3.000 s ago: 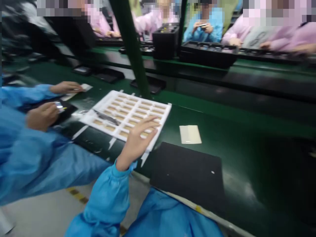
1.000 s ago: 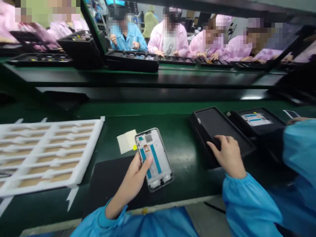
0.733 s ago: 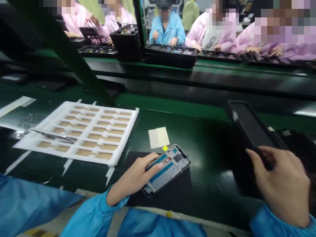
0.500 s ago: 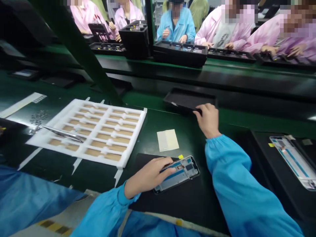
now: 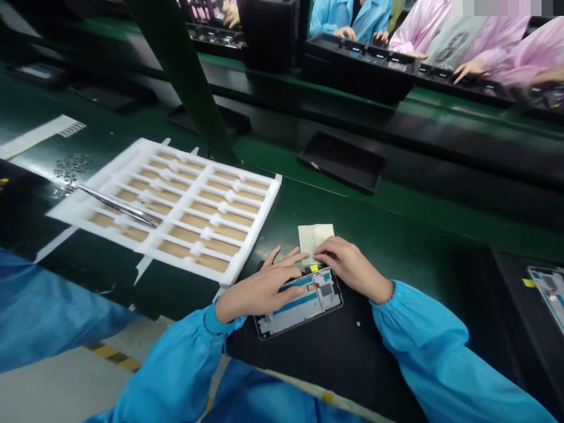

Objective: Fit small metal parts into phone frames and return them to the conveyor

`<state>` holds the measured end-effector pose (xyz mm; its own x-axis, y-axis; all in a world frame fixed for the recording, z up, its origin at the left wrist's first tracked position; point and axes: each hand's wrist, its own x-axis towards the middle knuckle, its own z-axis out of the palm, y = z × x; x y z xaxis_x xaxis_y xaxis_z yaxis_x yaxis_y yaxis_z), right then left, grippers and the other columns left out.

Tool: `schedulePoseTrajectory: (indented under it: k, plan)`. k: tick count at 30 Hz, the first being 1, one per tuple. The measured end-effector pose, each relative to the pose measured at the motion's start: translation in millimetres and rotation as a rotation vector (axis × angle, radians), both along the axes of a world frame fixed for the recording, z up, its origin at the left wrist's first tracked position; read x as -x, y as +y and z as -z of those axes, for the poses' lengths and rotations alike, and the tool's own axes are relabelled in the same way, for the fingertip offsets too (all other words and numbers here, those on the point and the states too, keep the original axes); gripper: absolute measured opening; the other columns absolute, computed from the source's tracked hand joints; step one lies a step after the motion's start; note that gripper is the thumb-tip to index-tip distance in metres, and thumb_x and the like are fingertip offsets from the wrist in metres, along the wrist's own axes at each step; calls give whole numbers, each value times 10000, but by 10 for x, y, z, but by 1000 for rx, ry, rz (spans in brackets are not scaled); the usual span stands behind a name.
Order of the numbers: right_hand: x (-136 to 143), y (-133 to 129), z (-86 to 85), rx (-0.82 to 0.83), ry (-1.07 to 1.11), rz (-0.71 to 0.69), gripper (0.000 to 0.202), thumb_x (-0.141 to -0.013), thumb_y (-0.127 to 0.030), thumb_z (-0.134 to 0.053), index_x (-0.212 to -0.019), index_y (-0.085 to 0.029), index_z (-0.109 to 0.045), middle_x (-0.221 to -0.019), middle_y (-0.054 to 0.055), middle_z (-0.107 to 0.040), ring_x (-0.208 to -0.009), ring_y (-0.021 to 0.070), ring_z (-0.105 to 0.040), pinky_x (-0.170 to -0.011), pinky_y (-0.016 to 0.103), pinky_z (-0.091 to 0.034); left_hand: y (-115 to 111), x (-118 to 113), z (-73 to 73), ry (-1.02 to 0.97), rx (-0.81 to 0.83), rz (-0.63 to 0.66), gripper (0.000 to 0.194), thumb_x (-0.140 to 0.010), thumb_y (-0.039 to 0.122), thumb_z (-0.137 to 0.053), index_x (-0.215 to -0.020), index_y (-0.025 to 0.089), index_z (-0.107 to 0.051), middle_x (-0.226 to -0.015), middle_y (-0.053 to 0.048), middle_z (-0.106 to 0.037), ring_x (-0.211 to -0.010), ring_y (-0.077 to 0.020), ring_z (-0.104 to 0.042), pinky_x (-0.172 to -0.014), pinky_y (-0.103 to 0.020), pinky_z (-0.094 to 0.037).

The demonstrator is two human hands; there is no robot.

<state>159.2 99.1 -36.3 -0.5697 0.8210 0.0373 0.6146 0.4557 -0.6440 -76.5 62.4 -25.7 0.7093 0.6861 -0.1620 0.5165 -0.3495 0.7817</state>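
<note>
A phone frame [image 5: 288, 314] with blue strips inside lies at a slant on a black mat [image 5: 308, 358]. My left hand [image 5: 264, 288] holds its upper long edge, the thumb on the inner face and the other fingers spread apart. A yellow tab [image 5: 314, 268] sticks up at that edge. Right by the tab, over a cream paper square [image 5: 308, 238], my right hand [image 5: 350, 264] is closed in a pinch. Its fingertips hide whatever may be between them. A tiny pale round piece [image 5: 358, 324] lies on the mat.
To the left stands a white slotted tray [image 5: 275, 194] with metal tweezers [image 5: 117, 205] across it, beside scattered small parts [image 5: 70, 170]. A black tray [image 5: 341, 161] lies behind. Another phone frame [image 5: 549, 288] is at right. Co-workers' hands [image 5: 346, 32] work across the line.
My right hand has left the black tray and come down beside the phone frame's yellow tab. My left hand's fingers have spread more. The view has tilted down.
</note>
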Motion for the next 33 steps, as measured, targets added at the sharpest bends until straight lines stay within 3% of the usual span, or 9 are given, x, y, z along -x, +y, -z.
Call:
schedulePoseTrajectory:
  k: [7,14,18,22,24,28,30,33]
  plan:
    - [88,16,1,37,-122,-62,114,-953,-134,-524,-903,-194,-606,-939,59,-598,-944,224,-550,-823,362,-416,-30,21,18,75,-17,66,265,-998,417,-453,-1040,216,-620,-1607,-43,-243,-1510,-268,-120,-1240,-530,-22]
    - [92,-8,-7,71,-118,-54,127,-956,-141,-488,-871,-189,-568,-919,63,-581,-938,238,-528,-833,388,-384,-18,-2,3,83,10,54,333,-988,480,-446,-914,205,-619,-1604,-13,-245,-1509,-293,-101,-1238,-529,-35]
    - [2,31,-42,157,11,-46,119,-966,-234,-503,-871,-202,-568,-918,38,-604,-892,192,-568,-817,341,-447,-21,-1,2,110,8,63,305,-990,452,-455,-948,204,-626,-1607,-21,-231,-1509,-297,-98,-1236,-539,-42]
    - [-90,-10,-81,279,331,114,194,-950,-375,-533,-868,-205,-579,-874,28,-624,-814,172,-598,-752,310,-497,-35,9,-8,133,-12,83,300,-1001,445,-439,-1031,211,-625,-1617,-10,-185,-1515,-282,-67,-1238,-533,-34]
    - [-106,-50,-72,333,460,219,230,-918,-424,-579,-852,-204,-580,-818,22,-621,-782,168,-604,-725,302,-504,-38,10,-9,119,-23,83,315,-1003,462,-429,-1036,218,-627,-1625,15,-145,-1517,-276,-54,-1241,-521,-18]
    - [-72,-61,37,440,541,285,306,-788,-475,-722,-830,-193,-611,-763,26,-650,-733,170,-630,-691,302,-514,-18,12,-12,106,-9,87,298,-995,463,-454,-1036,230,-635,-1628,36,-135,-1520,-269,-48,-1240,-515,4]
    - [-44,-17,103,453,557,306,348,-743,-493,-752,-824,-190,-601,-726,27,-658,-712,178,-646,-684,313,-523,-11,32,-38,97,4,83,294,-983,469,-477,-990,224,-640,-1630,33,-125,-1519,-279,-58,-1239,-514,-33]
    - [-22,27,97,440,605,350,357,-715,-485,-769,-803,-187,-593,-698,23,-657,-686,176,-650,-683,319,-529,-61,92,-151,48,31,26,310,-969,478,-499,-932,206,-642,-1631,-9,-160,-1489,-300,-229,-1173,-424,-301]
